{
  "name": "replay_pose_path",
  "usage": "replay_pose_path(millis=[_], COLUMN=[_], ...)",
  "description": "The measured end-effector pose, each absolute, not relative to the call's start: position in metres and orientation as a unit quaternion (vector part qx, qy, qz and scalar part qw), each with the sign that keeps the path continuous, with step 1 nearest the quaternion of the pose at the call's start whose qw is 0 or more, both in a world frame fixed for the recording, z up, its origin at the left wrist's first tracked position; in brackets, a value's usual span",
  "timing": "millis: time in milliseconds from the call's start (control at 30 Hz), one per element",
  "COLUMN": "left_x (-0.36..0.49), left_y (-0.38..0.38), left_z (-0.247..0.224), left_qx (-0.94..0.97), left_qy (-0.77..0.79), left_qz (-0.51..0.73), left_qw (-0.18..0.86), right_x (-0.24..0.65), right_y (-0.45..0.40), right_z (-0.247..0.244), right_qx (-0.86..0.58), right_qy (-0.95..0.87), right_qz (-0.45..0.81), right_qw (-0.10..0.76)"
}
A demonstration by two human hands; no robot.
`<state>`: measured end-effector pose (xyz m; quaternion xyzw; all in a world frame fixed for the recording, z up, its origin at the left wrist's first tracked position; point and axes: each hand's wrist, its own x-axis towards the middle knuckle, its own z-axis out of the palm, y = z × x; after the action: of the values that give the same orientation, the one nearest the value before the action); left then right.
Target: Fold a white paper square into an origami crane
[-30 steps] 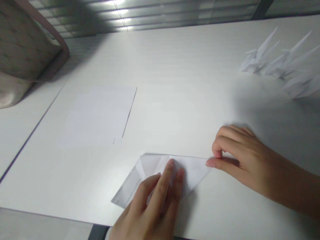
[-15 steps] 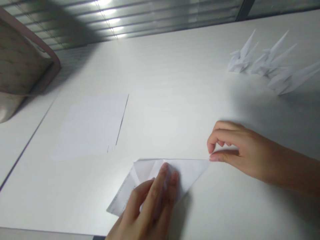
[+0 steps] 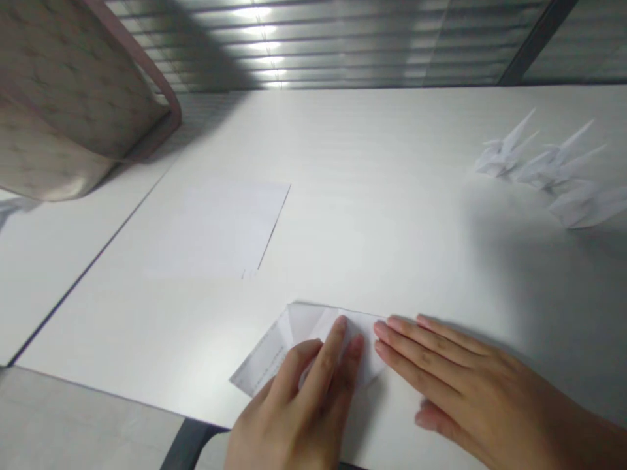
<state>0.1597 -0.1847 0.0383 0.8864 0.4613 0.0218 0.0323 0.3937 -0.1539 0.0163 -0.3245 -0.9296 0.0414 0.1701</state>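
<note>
A folded white paper [image 3: 289, 346] lies on the white table near its front edge, with a printed strip along its lower left side. My left hand [image 3: 298, 405] presses on it from below, fingers spread over the middle and hiding part of the folds. My right hand [image 3: 455, 385] lies flat on the table with fingers together, its fingertips touching the right end of the paper.
Several white origami cranes [image 3: 504, 156] stand at the far right of the white table [image 3: 392, 143]. A flat white paper sheet [image 3: 215, 228] lies left of centre. A padded beige chair [image 3: 63, 98] intrudes at top left, and window blinds [image 3: 318, 46] run behind.
My right hand has gone from a pinch at the paper's right corner to lying flat with fingers stretched toward the paper. The left hand stays on the paper, and the view has shifted slightly.
</note>
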Motion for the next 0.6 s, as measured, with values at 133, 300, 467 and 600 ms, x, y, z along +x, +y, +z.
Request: replay_pose_path(millis=[133,300,467,600], left_x=[0.166,0.168,0.169,0.171], left_y=[-0.186,-0.187,-0.186,-0.184], left_z=[0.037,0.034,0.033,0.034], left_qx=[0.870,0.873,0.874,0.875], left_qy=[0.491,0.482,0.482,0.482], left_qz=[0.042,0.067,0.064,0.052], left_qw=[0.030,0.021,0.011,0.016], right_x=[0.405,0.406,0.398,0.394], right_y=[-0.151,-0.154,-0.161,-0.165], right_z=[0.015,0.022,0.024,0.021], right_qx=[-0.295,-0.304,-0.306,-0.281], right_qy=[-0.943,-0.942,-0.941,-0.946], right_qz=[0.029,0.015,-0.012,-0.047], right_qw=[0.153,0.142,0.145,0.153])
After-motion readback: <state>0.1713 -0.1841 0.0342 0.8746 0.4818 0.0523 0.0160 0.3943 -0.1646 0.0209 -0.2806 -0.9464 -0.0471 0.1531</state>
